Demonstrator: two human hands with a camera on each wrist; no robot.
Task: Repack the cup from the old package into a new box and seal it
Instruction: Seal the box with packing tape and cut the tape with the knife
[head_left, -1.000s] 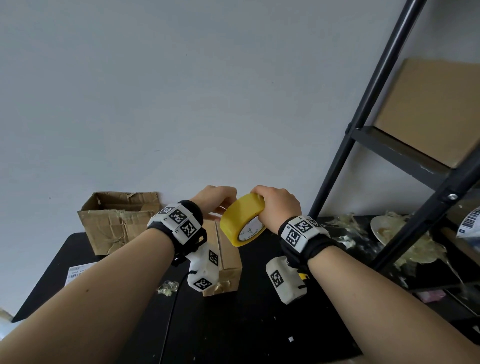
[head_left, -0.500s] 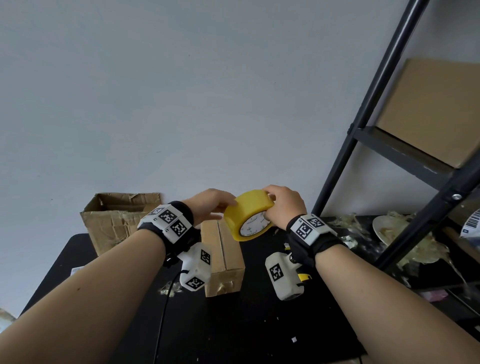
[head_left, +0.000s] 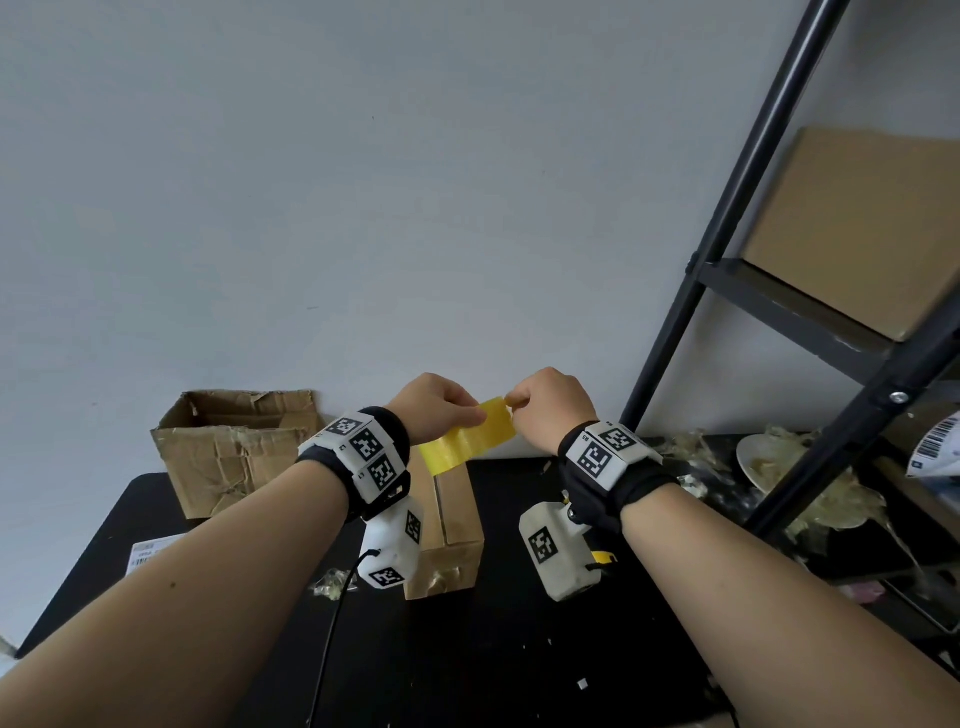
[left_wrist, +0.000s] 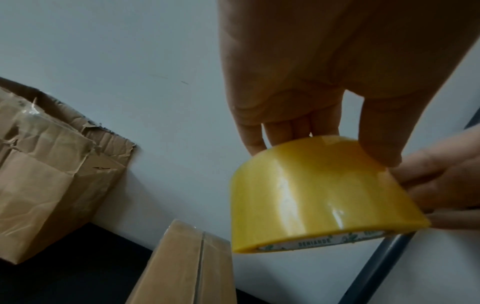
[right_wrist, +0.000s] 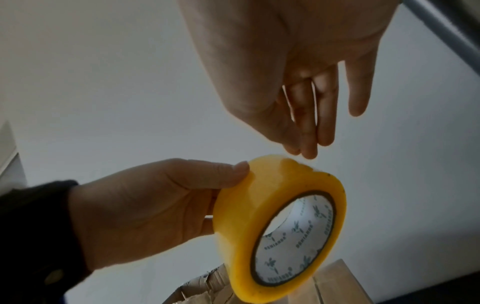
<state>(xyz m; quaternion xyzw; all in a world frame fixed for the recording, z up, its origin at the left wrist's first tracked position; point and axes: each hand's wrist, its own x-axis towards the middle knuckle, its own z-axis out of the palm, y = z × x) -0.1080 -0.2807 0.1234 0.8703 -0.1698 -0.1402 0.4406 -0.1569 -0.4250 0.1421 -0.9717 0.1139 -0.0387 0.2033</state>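
Note:
A yellow tape roll (head_left: 467, 441) hangs in the air above the closed brown new box (head_left: 447, 525) on the black table (head_left: 493, 649). My left hand (head_left: 439, 415) grips the roll (right_wrist: 259, 205), thumb on its outer face and fingers behind. My right hand (head_left: 550, 410) pinches the tape at the roll's top edge with thumb and fingertips (right_wrist: 303, 152). In the left wrist view the roll (left_wrist: 311, 195) sits above the new box (left_wrist: 187, 267), whose top seam is bare. The torn old box (head_left: 234, 452) stands open at the back left. No cup is visible.
A black metal shelf frame (head_left: 701, 312) rises at the right, with a cardboard sheet (head_left: 857, 234) on it. Tape scraps and a white plate (head_left: 769, 462) clutter the table's back right. A white label (head_left: 150, 553) lies at the left edge.
The roll has passed from my right hand's grip into my left hand. My right hand now pinches at the roll's edge, and the roll has turned edge-on to the head view.

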